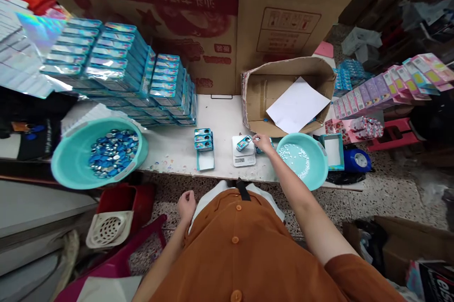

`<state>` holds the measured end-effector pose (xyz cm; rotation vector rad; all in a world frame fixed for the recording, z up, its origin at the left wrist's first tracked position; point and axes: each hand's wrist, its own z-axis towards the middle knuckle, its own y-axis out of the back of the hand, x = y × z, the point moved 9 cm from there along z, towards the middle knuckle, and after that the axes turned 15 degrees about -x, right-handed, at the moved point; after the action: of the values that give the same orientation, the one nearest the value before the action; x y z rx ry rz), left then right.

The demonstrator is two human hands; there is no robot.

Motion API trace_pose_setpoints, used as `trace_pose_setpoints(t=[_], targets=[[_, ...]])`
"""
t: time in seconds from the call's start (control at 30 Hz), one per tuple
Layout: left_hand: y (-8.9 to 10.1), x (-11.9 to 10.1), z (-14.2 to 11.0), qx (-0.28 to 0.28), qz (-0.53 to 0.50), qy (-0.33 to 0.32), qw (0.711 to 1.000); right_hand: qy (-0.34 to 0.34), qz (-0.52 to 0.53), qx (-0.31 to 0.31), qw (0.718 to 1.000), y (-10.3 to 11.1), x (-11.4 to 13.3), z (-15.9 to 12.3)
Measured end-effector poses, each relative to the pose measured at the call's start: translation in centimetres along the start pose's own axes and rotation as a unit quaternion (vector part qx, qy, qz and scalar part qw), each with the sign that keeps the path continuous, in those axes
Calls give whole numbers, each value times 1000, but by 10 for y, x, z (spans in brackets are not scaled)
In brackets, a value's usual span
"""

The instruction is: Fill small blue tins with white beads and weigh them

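Observation:
My right hand (261,143) is at the right side of a white digital scale (244,160), its fingers pinched together at the edge of a small blue tin (243,143) on the scale. What the fingertips hold is too small to make out. Beside that forearm stands a turquoise basin (321,169) with small white pellets (303,164) in it. My left hand (187,205) hangs below the table edge near my lap, its fingers curled with nothing visible in them. Left of the scale, several small blue tins (203,139) sit in a shallow tray (205,161).
At the left, a turquoise basin (64,162) holds blue and silver round lids (113,153). Wrapped stacks of blue boxes (120,60) rise behind it. An open cardboard box (253,98) contains white paper (298,105). Pink and purple packages (383,86) line the right.

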<state>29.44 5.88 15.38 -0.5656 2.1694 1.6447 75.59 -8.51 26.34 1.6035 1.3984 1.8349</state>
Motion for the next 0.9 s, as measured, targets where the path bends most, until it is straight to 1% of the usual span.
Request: trace_pose_setpoints(t=[0.2,0.33,0.43,0.57,0.7,0.9], targets=[[22,30,5,-6,13,46,999,3,-33,10,999,-11,14,5],[29,41,7,-14,18,62,998,17,-50,11,999,-14,22,4],[31,44,12,-16,22,68,997,45,-76,16,996,-16,32,3],[32,40,20,-7,21,61,998,80,-96,18,992,-16,43,1],[34,39,24,0,28,58,998,83,-99,14,992,-13,46,0],[31,44,22,16,43,73,996,78,-107,10,991,-14,44,-1]])
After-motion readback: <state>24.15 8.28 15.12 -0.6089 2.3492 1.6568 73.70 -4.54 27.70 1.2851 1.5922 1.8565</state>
